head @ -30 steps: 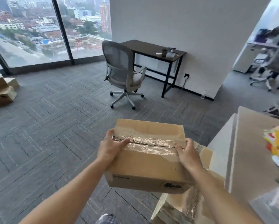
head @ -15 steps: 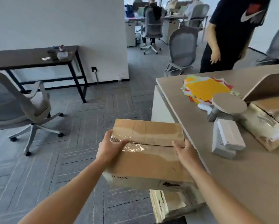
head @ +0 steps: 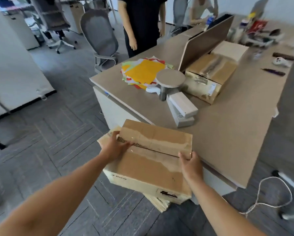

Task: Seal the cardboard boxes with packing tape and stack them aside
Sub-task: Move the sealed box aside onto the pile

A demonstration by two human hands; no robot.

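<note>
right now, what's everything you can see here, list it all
held cardboard box: 1, brown, clear tape on top seam, above the floor stack beside the desk
lower box: 1, pale brown, on the floor beneath it
desk boxes: 2, brown, by the divider
desk: 1, tan, right
paper sheets: 1 pile, mostly yellow, desk corner
slim boxes: 2, white, stacked on desk
office chairs: 2 or more, grey, beyond desk
bystander: 1, dark clothes, beside chair
cord: 1, white, floor right
left hand: grips box's left end
right hand: grips box's right end
</note>
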